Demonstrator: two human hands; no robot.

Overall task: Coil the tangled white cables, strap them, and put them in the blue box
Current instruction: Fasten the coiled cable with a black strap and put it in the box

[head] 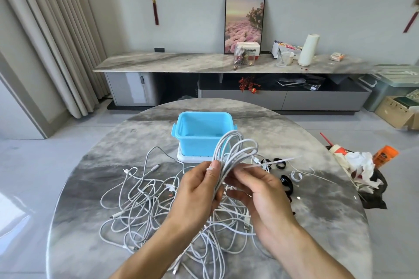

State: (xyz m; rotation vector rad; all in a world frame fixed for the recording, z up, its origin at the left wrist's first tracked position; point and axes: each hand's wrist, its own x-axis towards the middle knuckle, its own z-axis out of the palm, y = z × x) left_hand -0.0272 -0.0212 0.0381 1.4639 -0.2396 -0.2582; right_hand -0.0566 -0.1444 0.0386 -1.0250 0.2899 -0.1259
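Holding one coiled cable (pixel 229 161) above the round gray table (pixel 328 222), the left hand (pixel 197 190) grips it tight. The right hand (pixel 260 190) pinches one white strap (pixel 272 163). More tangled cables (pixel 140 201) lie below. One blue box (pixel 199 133) sits behind, open. Farther back stands a long shelf (pixel 181 61).

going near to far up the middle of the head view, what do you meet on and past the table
tangled cables → left hand gripping the coiled cable → blue box → far table edge → grey cabinet → framed flower picture
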